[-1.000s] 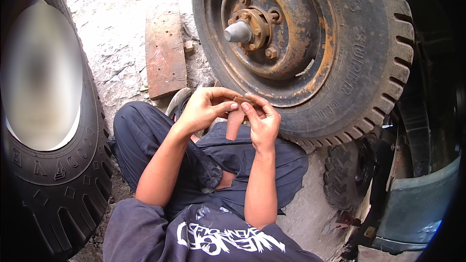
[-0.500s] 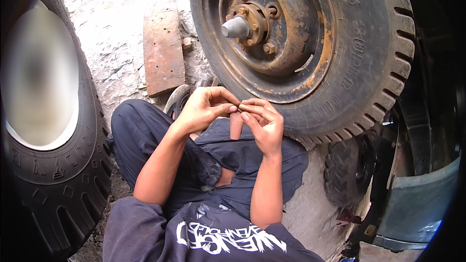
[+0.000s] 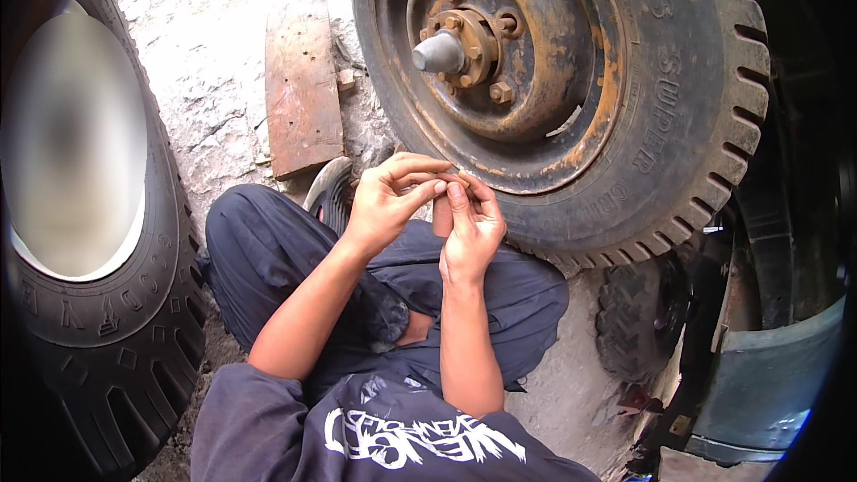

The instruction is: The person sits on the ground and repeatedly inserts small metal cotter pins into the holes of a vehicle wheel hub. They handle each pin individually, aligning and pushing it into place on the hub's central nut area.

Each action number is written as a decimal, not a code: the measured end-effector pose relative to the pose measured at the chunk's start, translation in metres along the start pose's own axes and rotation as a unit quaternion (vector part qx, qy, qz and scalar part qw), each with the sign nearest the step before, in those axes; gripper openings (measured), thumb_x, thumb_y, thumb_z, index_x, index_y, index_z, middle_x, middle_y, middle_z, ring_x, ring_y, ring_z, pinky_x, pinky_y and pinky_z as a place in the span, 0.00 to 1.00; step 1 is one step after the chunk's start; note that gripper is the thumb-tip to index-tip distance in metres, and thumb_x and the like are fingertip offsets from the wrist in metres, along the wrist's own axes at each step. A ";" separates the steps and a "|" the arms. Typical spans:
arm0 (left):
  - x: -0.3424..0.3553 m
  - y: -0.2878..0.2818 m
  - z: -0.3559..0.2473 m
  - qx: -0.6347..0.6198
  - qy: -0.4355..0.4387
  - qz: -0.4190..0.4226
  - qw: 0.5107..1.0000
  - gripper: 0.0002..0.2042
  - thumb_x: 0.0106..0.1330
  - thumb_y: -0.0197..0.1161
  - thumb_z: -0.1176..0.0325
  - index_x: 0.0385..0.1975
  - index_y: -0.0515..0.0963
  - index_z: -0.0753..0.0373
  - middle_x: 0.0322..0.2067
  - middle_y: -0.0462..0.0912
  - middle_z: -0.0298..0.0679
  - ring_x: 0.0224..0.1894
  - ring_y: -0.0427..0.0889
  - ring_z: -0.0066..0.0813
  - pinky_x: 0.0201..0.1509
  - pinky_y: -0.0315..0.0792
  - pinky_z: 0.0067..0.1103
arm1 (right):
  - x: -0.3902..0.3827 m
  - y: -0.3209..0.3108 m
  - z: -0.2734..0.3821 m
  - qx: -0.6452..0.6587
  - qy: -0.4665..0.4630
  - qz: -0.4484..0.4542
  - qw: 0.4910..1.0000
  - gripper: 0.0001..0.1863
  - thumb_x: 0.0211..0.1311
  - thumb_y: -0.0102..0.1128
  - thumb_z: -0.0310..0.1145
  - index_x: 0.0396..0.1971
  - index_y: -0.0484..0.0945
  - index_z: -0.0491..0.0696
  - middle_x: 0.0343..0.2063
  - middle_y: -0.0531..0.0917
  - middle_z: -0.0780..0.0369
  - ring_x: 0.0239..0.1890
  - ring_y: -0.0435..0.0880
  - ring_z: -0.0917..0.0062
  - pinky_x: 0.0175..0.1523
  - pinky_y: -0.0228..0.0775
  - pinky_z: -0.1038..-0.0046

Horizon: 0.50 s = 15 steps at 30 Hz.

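I sit on the ground in dark trousers, knees apart. My left hand (image 3: pixel 390 197) and my right hand (image 3: pixel 473 225) meet in front of my chest, fingertips pinching a small reddish-brown strip (image 3: pixel 442 214) between them. The strip hangs down between the two hands and is partly hidden by my fingers. Just beyond my hands stands a large mounted tyre (image 3: pixel 705 116) with a rusty orange wheel rim (image 3: pixel 509 54), its hub and lug nuts exposed.
A second big tyre (image 3: pixel 98 321) stands upright at the left. A rusty flat metal plate (image 3: pixel 302 89) lies on the rough concrete ground behind my left knee. A small knobbly tyre (image 3: pixel 638 317) and a grey-green vehicle body panel (image 3: pixel 768 384) sit at the right.
Both hands stay together on the small strip, fingers shifting slightly. The view has tilted a little, so the hands and wheel sit marginally differently in frame.
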<state>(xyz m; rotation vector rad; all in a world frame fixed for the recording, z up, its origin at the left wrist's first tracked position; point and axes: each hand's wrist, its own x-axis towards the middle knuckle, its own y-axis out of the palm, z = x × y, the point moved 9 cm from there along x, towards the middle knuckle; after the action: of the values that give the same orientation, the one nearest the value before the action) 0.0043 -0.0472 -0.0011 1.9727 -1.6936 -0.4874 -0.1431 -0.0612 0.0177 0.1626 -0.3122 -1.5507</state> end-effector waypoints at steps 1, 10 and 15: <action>0.000 0.001 0.000 -0.040 -0.025 0.001 0.999 0.12 0.74 0.72 0.76 0.55 0.88 0.69 0.48 0.93 0.42 0.53 0.89 0.24 0.63 0.82 0.25 | 0.001 0.003 -0.001 0.004 0.000 0.007 1.000 0.11 0.76 0.69 0.23 0.54 0.85 0.38 0.49 0.91 0.56 0.51 0.90 0.77 0.59 0.82 0.76; 0.016 -0.004 0.025 -0.072 -0.069 -0.061 0.993 0.09 0.82 0.64 0.68 0.52 0.82 0.68 0.45 0.90 0.41 0.50 0.87 0.26 0.60 0.80 0.26 | 0.015 0.007 -0.023 0.004 -0.010 -0.054 0.998 0.16 0.73 0.74 0.25 0.54 0.79 0.38 0.46 0.90 0.56 0.50 0.89 0.79 0.57 0.81 0.77; 0.070 -0.010 -0.014 0.060 0.040 -0.124 0.990 0.10 0.82 0.64 0.68 0.52 0.78 0.68 0.40 0.90 0.39 0.35 0.87 0.22 0.42 0.81 0.20 | 0.014 -0.014 -0.028 -0.053 -0.013 -0.032 0.998 0.12 0.78 0.66 0.25 0.54 0.79 0.38 0.50 0.88 0.56 0.48 0.87 0.81 0.55 0.79 0.78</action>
<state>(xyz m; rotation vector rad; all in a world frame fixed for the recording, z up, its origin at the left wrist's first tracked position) 0.0315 -0.1128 0.0078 2.2732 -1.4666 -0.3934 -0.1478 -0.0783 -0.0119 0.0709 -0.2462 -1.6305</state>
